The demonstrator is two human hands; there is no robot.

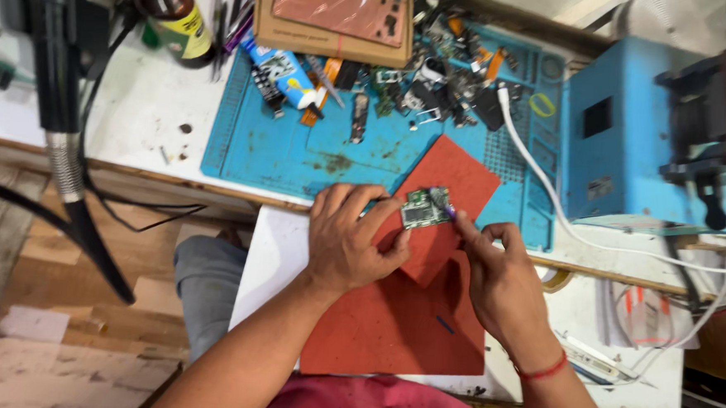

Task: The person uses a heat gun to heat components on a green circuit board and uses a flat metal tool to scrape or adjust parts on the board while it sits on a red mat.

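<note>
The left hand (351, 243) is pinching a small green board (426, 207) over the red mats (407, 314) at the table (136, 109) edge, while the right hand (500, 277) is gripping a thin purple-tipped tool (446, 203), touching the board
</note>
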